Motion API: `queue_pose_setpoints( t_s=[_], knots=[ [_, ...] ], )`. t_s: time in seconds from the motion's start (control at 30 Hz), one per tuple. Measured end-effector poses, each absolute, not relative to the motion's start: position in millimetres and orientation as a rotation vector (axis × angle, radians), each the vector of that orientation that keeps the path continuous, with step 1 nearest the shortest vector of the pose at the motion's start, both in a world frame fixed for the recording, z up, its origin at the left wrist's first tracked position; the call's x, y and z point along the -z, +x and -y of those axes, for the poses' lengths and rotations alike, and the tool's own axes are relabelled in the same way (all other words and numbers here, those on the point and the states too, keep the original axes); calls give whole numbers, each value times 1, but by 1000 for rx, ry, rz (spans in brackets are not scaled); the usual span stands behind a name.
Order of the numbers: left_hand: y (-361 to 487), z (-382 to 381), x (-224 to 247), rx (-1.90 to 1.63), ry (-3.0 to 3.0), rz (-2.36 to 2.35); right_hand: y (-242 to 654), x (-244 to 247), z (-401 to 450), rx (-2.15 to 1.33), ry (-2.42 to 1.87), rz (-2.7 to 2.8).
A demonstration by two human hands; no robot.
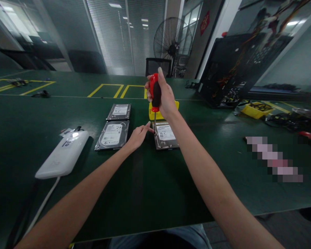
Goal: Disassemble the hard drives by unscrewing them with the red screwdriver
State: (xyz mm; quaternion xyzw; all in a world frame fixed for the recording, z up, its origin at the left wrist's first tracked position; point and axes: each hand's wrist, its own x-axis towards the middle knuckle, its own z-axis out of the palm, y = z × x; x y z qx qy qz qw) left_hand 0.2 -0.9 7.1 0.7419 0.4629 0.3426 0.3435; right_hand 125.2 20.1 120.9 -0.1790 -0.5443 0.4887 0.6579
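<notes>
Right hand: curled, we're gripping screwdriver | left hand: loosely parted, empty | hard drive: judging rigid, shock-shy (hefty) — favouring side edges

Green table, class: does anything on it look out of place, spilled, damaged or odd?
On the right of the green table, a blocky pixelated patch looks odd: it hides whatever lies there. Beyond it, black cables lie in a loose tangle, unlike the two hard drives lined up at left. No spill or damage shows.
</notes>
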Motion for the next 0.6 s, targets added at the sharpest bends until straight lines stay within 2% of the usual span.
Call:
queue_pose_setpoints(
  t_s=[0.6],
  knots=[
    [-1,1,-7,-889,1970,-1243,123,-124,-14,-1103,-508,1241]
  ],
)
